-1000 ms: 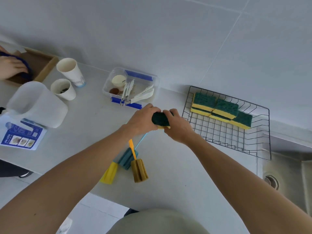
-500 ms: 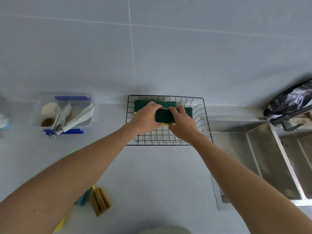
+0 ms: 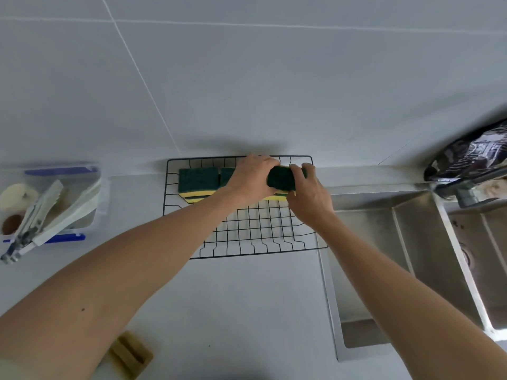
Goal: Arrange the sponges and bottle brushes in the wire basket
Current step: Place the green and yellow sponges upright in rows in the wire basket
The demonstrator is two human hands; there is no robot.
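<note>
A: Entry. Half a second back we held the sponge over the middle of the basket, near its front half. Now both hands sit at the far right corner of the basket, against the back wire. A second back we were still over the counter, with the basket off to the right.

B: So the carry is over. We judge we are at the placing step, not yet released.

A: Agreed. Row of green-topped sponges lies along the far edge, left of our hands. The held sponge looks to sit on top of a yellow-edged one at the right end of that row; we cannot tell whether it touches.

B: Grip?

A: Left hand covers the sponge's left end, fingers curled over the top. Right hand pinches the right end, fingertips over the far edge, thumb on the near side. Both are clamped on it; green face up and showing between the hands.

B: Remaining items?

A: One tan brush lies on the counter at the near left, well apart from the basket. Near half of the basket is bare wire.
</note>
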